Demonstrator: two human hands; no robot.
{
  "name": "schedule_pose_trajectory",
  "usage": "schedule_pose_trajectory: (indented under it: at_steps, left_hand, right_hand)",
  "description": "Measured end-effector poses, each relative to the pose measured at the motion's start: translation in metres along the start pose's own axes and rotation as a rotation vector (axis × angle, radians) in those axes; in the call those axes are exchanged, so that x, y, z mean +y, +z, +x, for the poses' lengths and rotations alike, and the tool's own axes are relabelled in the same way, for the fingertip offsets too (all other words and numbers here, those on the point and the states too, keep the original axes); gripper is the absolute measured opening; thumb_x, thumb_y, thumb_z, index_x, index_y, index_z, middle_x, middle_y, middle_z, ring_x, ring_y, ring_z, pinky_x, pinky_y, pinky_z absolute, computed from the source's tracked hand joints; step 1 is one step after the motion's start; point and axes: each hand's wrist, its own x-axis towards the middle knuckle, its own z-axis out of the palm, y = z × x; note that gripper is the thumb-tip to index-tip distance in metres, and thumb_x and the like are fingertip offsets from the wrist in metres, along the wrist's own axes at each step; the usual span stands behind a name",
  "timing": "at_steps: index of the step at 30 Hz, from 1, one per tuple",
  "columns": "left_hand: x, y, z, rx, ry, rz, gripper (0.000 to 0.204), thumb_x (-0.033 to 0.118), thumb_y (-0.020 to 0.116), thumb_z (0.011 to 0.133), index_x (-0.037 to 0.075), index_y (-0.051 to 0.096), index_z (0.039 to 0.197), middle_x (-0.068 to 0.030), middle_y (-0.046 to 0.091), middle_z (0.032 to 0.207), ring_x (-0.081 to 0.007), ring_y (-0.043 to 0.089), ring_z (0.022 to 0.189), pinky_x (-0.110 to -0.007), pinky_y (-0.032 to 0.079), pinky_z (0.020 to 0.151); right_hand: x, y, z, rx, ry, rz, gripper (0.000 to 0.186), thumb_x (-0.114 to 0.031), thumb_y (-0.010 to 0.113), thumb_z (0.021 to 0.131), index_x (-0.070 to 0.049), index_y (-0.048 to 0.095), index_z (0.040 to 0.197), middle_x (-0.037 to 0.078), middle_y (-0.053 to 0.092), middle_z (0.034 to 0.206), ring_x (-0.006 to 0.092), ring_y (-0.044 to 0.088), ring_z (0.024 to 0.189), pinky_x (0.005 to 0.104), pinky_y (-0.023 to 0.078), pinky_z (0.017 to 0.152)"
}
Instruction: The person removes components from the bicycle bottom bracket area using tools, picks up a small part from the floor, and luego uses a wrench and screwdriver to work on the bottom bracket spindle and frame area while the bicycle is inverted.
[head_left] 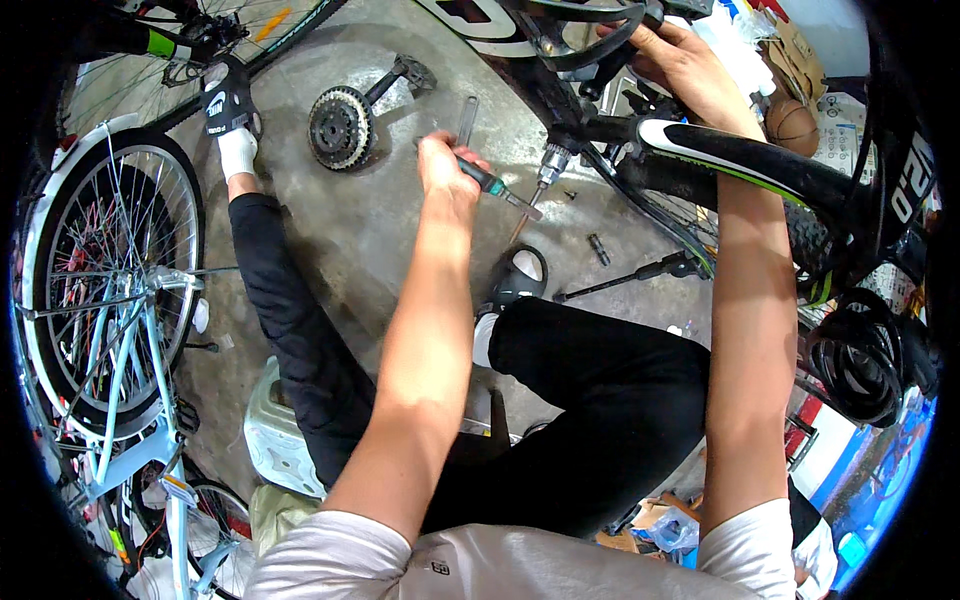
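My left hand (449, 168) is closed round a tool with a black and teal handle (487, 183), whose flat metal end points down to the right. From the same fist a flat grey metal bar (467, 118) sticks up; I cannot tell whether it is a separate wrench. Close to the tool's tip, a silver spindle fitting (554, 162) with a long thin rod juts from a black, white and green bicycle (735, 150). My right hand (687, 75) reaches past the frame, its fingers bent round a black part of the bicycle, the fingertips partly hidden.
A crankset with chainring (341, 127) lies on the concrete floor. Small dark parts (598, 249) are beside my shoe (520, 275). A light-blue bicycle (120, 360) stands left, near a pale plastic stool (278, 430). Coiled black cable (855, 355) hangs right.
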Motion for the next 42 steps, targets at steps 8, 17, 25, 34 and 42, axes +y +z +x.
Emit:
schedule_pose_trajectory:
  at_steps: [8, 17, 25, 34, 42]
  left_hand:
    - [-0.054, 0.021, -0.127, 0.128, 1.409, 0.525, 0.027, 0.007, 0.064, 0.085, 0.003, 0.045, 0.103, -0.0043, 0.051, 0.082, -0.0174, 0.051, 0.070, -0.034, 0.045, 0.064]
    - [0.005, -0.017, 0.015, -0.025, -0.193, 0.008, 0.031, 0.031, 0.057, 0.093, 0.003, 0.046, 0.097, -0.0077, 0.053, 0.081, -0.0226, 0.056, 0.066, -0.049, 0.054, 0.080]
    - [-0.003, -0.018, 0.033, 0.079, -0.144, -0.062, 0.019, 0.020, 0.056, 0.086, 0.006, 0.044, 0.081, -0.0030, 0.040, 0.061, -0.0186, 0.040, 0.048, -0.034, 0.039, 0.047]
    - [-0.064, 0.013, -0.130, 0.040, 1.516, 0.505, 0.042, 0.019, 0.073, 0.087, 0.002, 0.043, 0.111, -0.0050, 0.048, 0.078, -0.0180, 0.049, 0.067, -0.035, 0.045, 0.065]
    - [0.010, -0.022, -0.002, -0.101, 0.148, 0.054, 0.032, 0.038, 0.056, 0.095, 0.007, 0.049, 0.087, -0.0066, 0.053, 0.076, -0.0219, 0.055, 0.069, -0.049, 0.049, 0.073]
  right_hand:
    - [0.007, 0.002, 0.011, -0.010, 0.027, 0.033, 0.049, -0.050, 0.065, 0.094, -0.005, 0.073, 0.112, 0.001, 0.071, 0.100, 0.0073, 0.059, 0.088, 0.0218, 0.044, 0.079]
    - [0.003, 0.001, 0.006, 0.002, -0.050, -0.030, 0.050, -0.047, 0.063, 0.095, -0.003, 0.071, 0.117, 0.004, 0.072, 0.109, 0.0083, 0.060, 0.091, 0.0212, 0.044, 0.084]
    - [-0.002, 0.005, 0.006, -0.031, -0.060, 0.054, 0.045, -0.045, 0.063, 0.095, -0.007, 0.071, 0.119, 0.002, 0.072, 0.113, 0.0088, 0.062, 0.099, 0.0220, 0.045, 0.089]
    - [-0.043, 0.019, -0.009, 0.115, 0.234, 0.112, 0.034, -0.037, 0.066, 0.096, -0.004, 0.067, 0.098, -0.003, 0.061, 0.081, 0.0051, 0.051, 0.067, 0.0227, 0.040, 0.058]
    - [-0.047, 0.014, -0.009, 0.094, 0.242, -0.048, 0.036, -0.038, 0.067, 0.096, -0.002, 0.068, 0.094, -0.004, 0.057, 0.074, 0.0058, 0.048, 0.066, 0.0236, 0.036, 0.057]
